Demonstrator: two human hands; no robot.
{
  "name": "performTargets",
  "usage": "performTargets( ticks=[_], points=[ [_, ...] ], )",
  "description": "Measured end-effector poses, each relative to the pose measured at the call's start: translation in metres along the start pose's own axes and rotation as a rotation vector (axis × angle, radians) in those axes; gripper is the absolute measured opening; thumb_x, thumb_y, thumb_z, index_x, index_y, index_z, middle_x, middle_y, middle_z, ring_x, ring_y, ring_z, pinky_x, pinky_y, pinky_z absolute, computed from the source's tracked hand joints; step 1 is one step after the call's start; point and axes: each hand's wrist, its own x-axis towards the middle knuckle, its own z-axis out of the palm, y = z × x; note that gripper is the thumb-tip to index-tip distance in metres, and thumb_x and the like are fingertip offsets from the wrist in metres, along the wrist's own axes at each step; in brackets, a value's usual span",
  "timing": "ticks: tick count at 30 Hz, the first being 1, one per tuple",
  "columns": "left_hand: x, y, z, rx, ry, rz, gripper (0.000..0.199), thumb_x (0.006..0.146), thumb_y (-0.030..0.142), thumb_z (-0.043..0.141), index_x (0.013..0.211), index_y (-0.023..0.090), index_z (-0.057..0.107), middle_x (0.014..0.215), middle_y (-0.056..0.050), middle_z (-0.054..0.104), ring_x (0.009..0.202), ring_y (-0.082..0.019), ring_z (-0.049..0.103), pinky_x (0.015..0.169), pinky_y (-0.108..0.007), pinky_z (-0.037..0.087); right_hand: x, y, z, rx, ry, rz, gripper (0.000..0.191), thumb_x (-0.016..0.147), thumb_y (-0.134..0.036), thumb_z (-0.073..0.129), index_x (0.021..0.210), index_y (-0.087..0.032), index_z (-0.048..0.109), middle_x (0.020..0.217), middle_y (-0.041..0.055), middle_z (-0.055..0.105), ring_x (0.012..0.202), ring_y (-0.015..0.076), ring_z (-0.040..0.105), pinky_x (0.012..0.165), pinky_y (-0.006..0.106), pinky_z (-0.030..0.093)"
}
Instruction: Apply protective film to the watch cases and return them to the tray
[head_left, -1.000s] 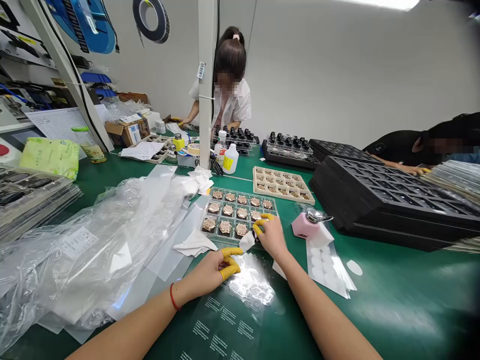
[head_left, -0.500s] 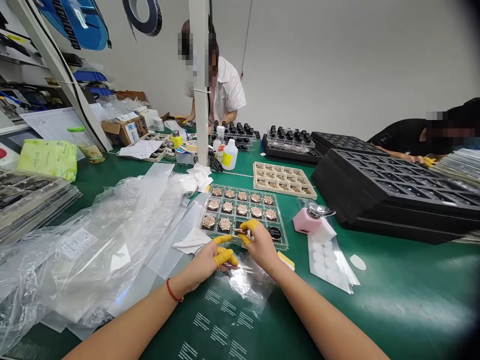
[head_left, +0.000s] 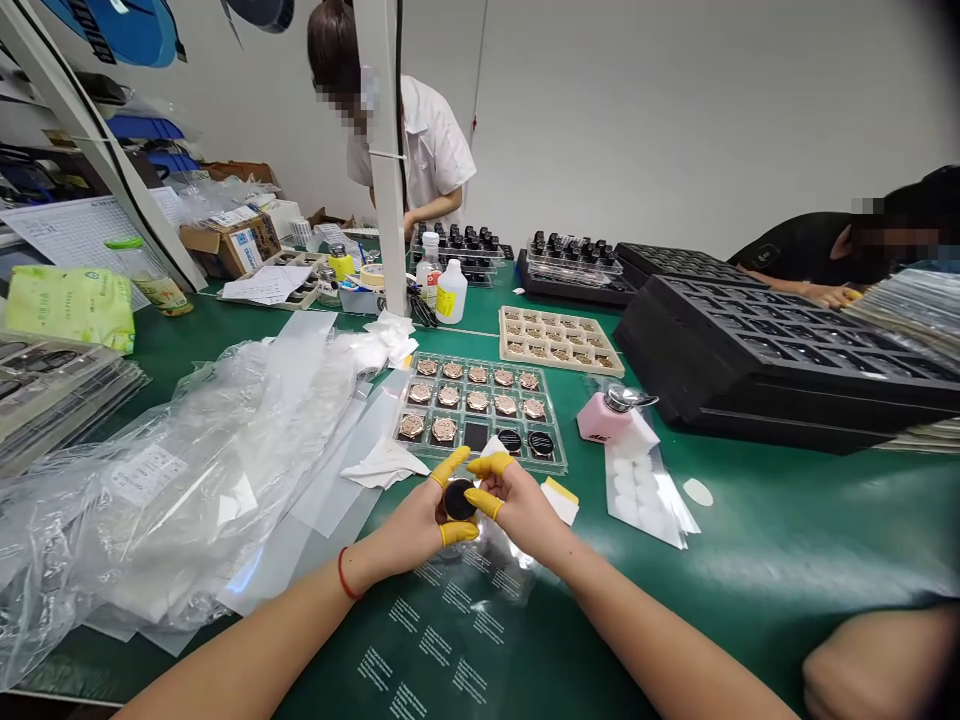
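Between my hands, over the front edge of the clear tray, is a round watch head [head_left: 459,499] with a plain black face toward me. My left hand [head_left: 409,515] is closed around it, yellow finger cots on the fingertips. My right hand [head_left: 521,505], also in yellow cots, is closed against it, its thumb on the right edge of the black face. A small white scrap [head_left: 493,448] shows by the right fingers; whether they grip it I cannot tell. The clear compartment tray [head_left: 559,425] holds rose-gold watch heads, two black striped discs and one bare compartment in the front row.
A printed clear film [head_left: 435,650] lies below my hands. Left are crumpled plastic bags [head_left: 225,470] and a white cloth [head_left: 384,462]. Right stand a pink pump bottle [head_left: 604,415] and black foam trays [head_left: 750,400]. A beige tray [head_left: 559,340] lies behind. Two co-workers sit or lean farther off.
My right hand has come back from the tray to meet my left hand. The black face of the watch head now shows between them. The camera view has shifted slightly.
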Motion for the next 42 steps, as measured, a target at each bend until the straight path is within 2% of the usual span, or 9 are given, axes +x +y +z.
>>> performTargets(
  ticks=[6,12,15,19,23,26,31,37,42],
  points=[
    [0.001,0.0,0.002,0.097,0.015,0.026,0.057,0.07,0.019,0.066,0.122,0.024,0.044,0.108,-0.004,0.056,0.09,-0.018,0.056,0.078,-0.031,0.046,-0.015,-0.006,-0.002,-0.291,0.062,-0.263,0.01,0.078,-0.012,0.05,0.079,-0.021,0.055,0.086,0.0035,0.058,0.082,0.0178,0.051,0.072,0.033,0.043],
    [-0.002,0.001,-0.001,0.085,-0.008,-0.059,0.056,0.075,0.021,0.061,0.125,0.026,0.037,0.089,0.0,0.056,0.078,-0.016,0.056,0.07,-0.03,0.047,-0.005,0.03,-0.045,-0.762,0.111,0.051,0.012,0.076,-0.013,0.052,0.083,-0.019,0.059,0.073,0.0049,0.061,0.073,0.0209,0.052,0.064,0.032,0.037],
    [-0.004,0.004,-0.002,0.074,-0.051,-0.061,0.052,0.078,0.023,0.059,0.125,0.027,0.036,0.097,-0.002,0.056,0.083,-0.017,0.058,0.075,-0.034,0.047,0.005,0.04,-0.046,-0.939,0.221,-0.006,0.018,0.079,-0.018,0.053,0.094,-0.018,0.062,0.088,0.0099,0.062,0.085,0.0261,0.05,0.068,0.035,0.036],
    [-0.006,0.005,-0.002,0.028,-0.048,-0.071,0.05,0.08,0.024,0.057,0.124,0.027,0.032,0.096,-0.003,0.058,0.089,-0.019,0.06,0.081,-0.037,0.047,0.03,0.045,-0.034,-0.769,0.276,-0.064,0.021,0.081,-0.029,0.053,0.097,-0.018,0.062,0.096,0.0101,0.062,0.091,0.0266,0.048,0.075,0.038,0.038],
    [-0.004,0.006,-0.003,-0.057,-0.007,-0.06,0.046,0.08,0.022,0.057,0.118,0.024,0.031,0.089,-0.002,0.059,0.087,-0.018,0.061,0.081,-0.036,0.047,0.038,0.041,-0.032,-0.619,0.261,-0.091,0.009,0.078,-0.018,0.052,0.081,-0.02,0.061,0.091,0.0066,0.062,0.09,0.0232,0.05,0.079,0.038,0.039],
    [0.0,0.005,-0.004,-0.042,0.042,-0.06,0.044,0.077,0.021,0.06,0.114,0.023,0.037,0.089,-0.001,0.058,0.082,-0.016,0.06,0.076,-0.032,0.048,0.02,0.021,-0.028,-0.442,0.263,-0.3,0.006,0.079,-0.018,0.053,0.079,-0.022,0.057,0.094,0.0051,0.06,0.093,0.0211,0.049,0.083,0.038,0.039],
    [0.002,0.002,-0.004,0.082,0.084,0.026,0.046,0.071,0.012,0.061,0.113,0.022,0.044,0.103,-0.003,0.057,0.089,-0.016,0.057,0.076,-0.028,0.047,-0.006,-0.005,0.004,-0.404,0.044,-0.629,0.014,0.083,-0.016,0.052,0.088,-0.025,0.062,0.091,0.0029,0.061,0.088,0.0181,0.048,0.079,0.036,0.039],
    [0.001,0.002,0.0,-0.019,0.108,-0.001,0.042,0.076,0.021,0.061,0.113,0.022,0.043,0.095,-0.002,0.06,0.084,-0.015,0.06,0.075,-0.029,0.049,0.002,0.006,0.005,-0.415,0.209,-0.517,0.017,0.086,-0.021,0.05,0.091,-0.027,0.065,0.084,0.004,0.059,0.082,0.0182,0.048,0.075,0.037,0.038],
    [0.0,0.006,-0.002,0.069,0.168,0.001,0.046,0.071,0.014,0.062,0.114,0.021,0.045,0.099,-0.003,0.059,0.084,-0.016,0.059,0.076,-0.029,0.049,-0.009,0.003,0.01,-0.431,0.15,-0.556,0.018,0.086,-0.021,0.05,0.091,-0.029,0.066,0.084,0.0033,0.061,0.083,0.0184,0.048,0.075,0.036,0.037]
  ],
)
